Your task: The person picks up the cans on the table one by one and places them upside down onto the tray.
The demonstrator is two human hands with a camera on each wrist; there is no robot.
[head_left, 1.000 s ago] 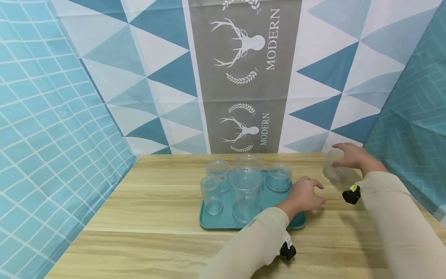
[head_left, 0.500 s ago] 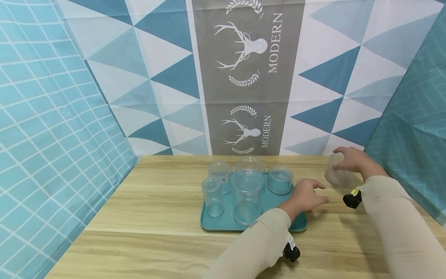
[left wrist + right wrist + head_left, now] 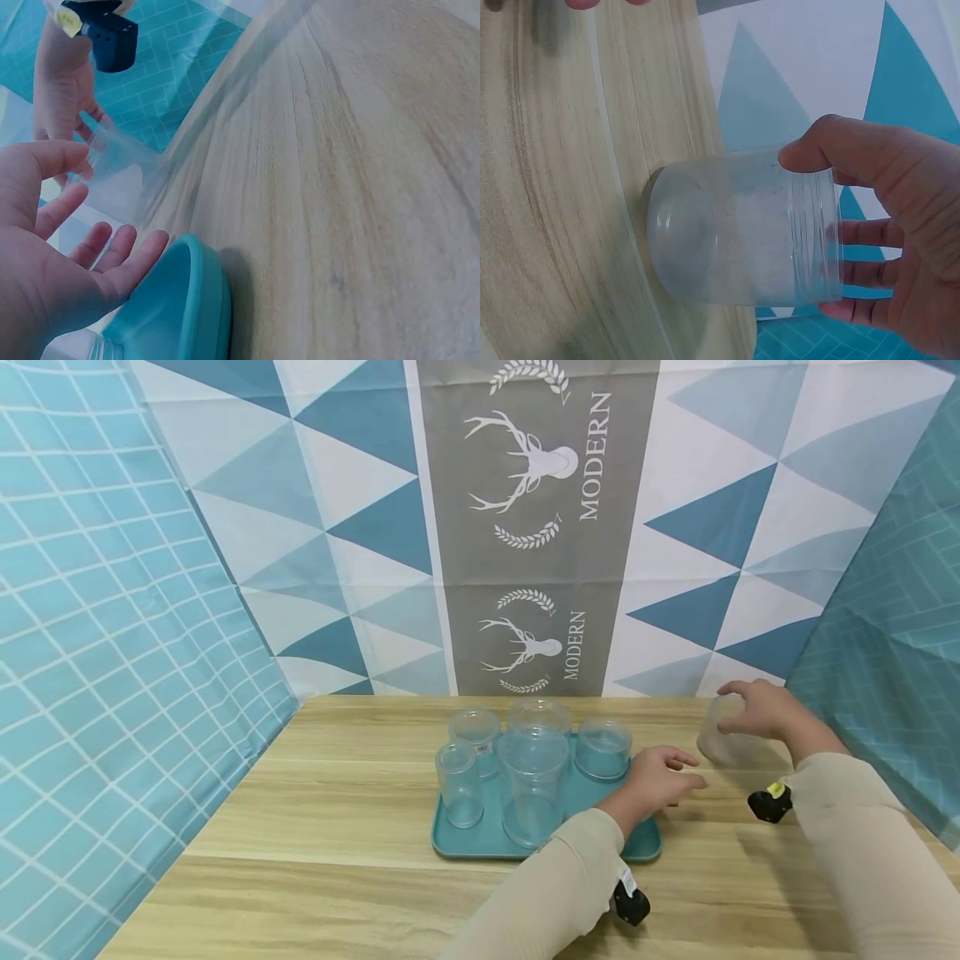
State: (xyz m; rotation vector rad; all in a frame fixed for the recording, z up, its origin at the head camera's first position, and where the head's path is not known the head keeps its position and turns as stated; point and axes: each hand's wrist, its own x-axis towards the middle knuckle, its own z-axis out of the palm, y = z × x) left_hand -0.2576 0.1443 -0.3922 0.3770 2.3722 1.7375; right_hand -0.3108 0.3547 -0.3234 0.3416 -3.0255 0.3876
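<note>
In the right wrist view, a clear plastic jar (image 3: 727,229) with a threaded rim has its base at the wooden table. My right hand (image 3: 761,710) holds this jar by the rim, thumb on one side and fingers on the other. My left hand (image 3: 658,781) is spread beside the right edge of a teal tray (image 3: 480,843). Nothing is between its fingers, which are loosely bent in the left wrist view. On the tray stand several clear containers: a tall jar (image 3: 532,793), a slim jar (image 3: 459,789), a low round jar (image 3: 603,750) and others behind.
The wooden table (image 3: 315,827) reaches back to a patterned curtain (image 3: 360,568). Blue grid cloth (image 3: 97,652) hangs at the left, and teal cloth (image 3: 892,635) hangs at the right, close to my right arm.
The head view has tilted up slightly. My right wrist has shifted a little to the right and down while the hand stays on the jar. The left fingers have moved slightly.
</note>
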